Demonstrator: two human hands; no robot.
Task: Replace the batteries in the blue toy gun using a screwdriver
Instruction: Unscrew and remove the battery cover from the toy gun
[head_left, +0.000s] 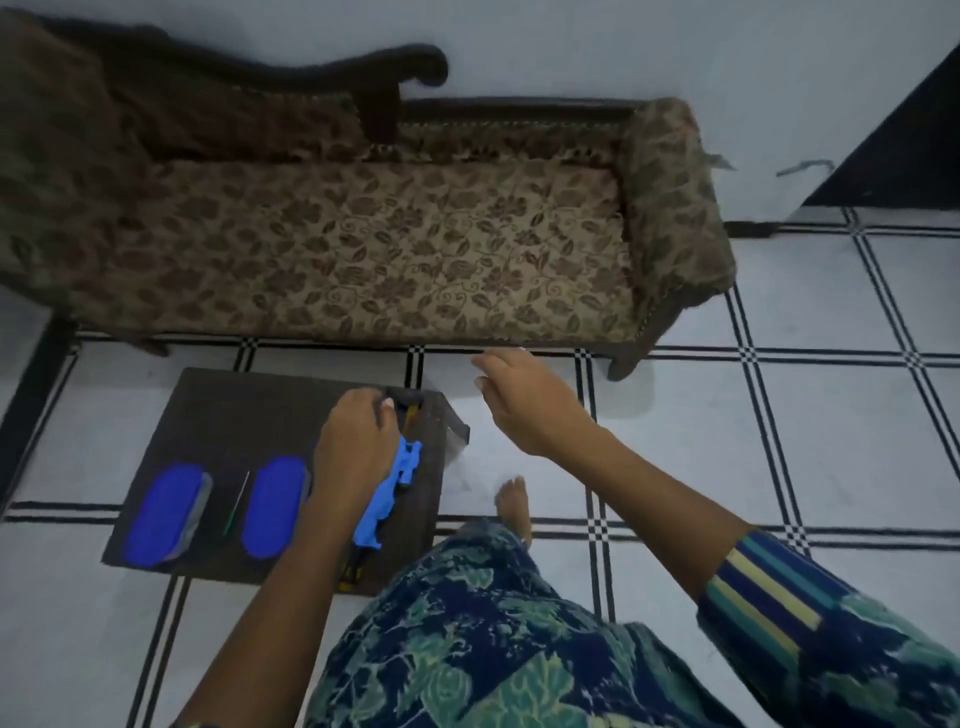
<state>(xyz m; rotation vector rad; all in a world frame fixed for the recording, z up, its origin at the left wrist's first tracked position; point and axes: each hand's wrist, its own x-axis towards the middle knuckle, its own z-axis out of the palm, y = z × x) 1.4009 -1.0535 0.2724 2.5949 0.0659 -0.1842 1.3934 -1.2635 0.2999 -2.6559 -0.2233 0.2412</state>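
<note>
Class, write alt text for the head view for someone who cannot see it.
A person's left hand holds a blue plastic toy gun on a dark square table; the right hand hovers open above the tiled floor. Two blue oval pads lie alongside.

Head camera — high, angled forward-down over low table (218, 415), near.

Floral sofa (389, 249) on a line-checked tile floor (779, 441)
A low dark table (234, 415) stands on the tiles near the sofa's front.

Dim bluish light, soft blur; perhaps wide-angle bending at edges
</note>
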